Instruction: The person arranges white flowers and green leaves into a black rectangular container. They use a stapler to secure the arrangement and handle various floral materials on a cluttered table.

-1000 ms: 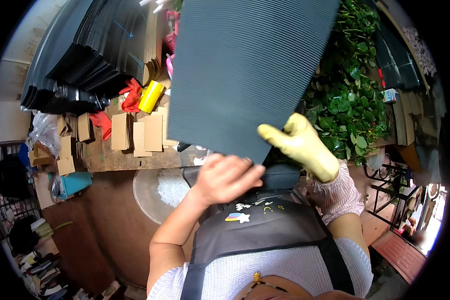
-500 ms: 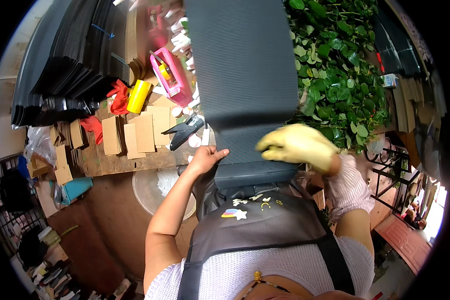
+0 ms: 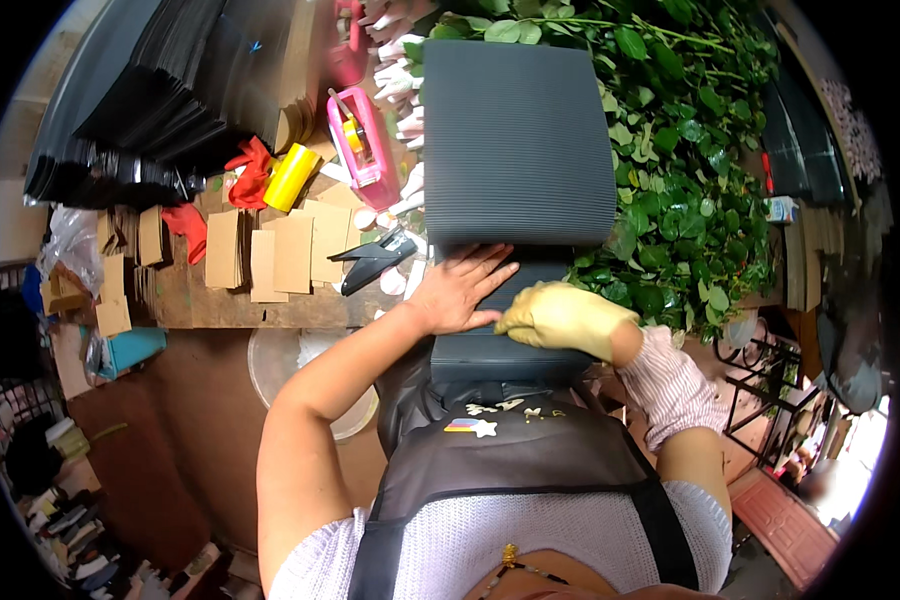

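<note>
A dark corrugated sheet (image 3: pixel 518 140), creased across its width, lies in front of me with its near end close to my apron. Bare, my left hand (image 3: pixel 458 290) rests palm down on the sheet's near part, its fingers spread and the fingertips at the fold. A yellow glove covers my right hand (image 3: pixel 555 318), which bears on the same part just right of my left thumb. The gloved fingers are curled together; whatever may be between them is hidden. Left of the sheet lies a black stapler (image 3: pixel 375 262), apart from both hands.
Leafy green stems (image 3: pixel 685 170) heap up along the sheet's right side. On the left are cut cardboard pieces (image 3: pixel 292 253), a yellow roll (image 3: pixel 291 177), red gloves (image 3: pixel 251 170), a pink basket (image 3: pixel 365 150) and stacked dark sheets (image 3: pixel 170 90). A pale round tub (image 3: pixel 270 365) stands below the table's edge.
My left hand has gone from gripping the sheet's left edge to lying flat on it. My gloved hand has moved left and slightly nearer. The sheet's far part now looks shorter, with a sharper fold.
</note>
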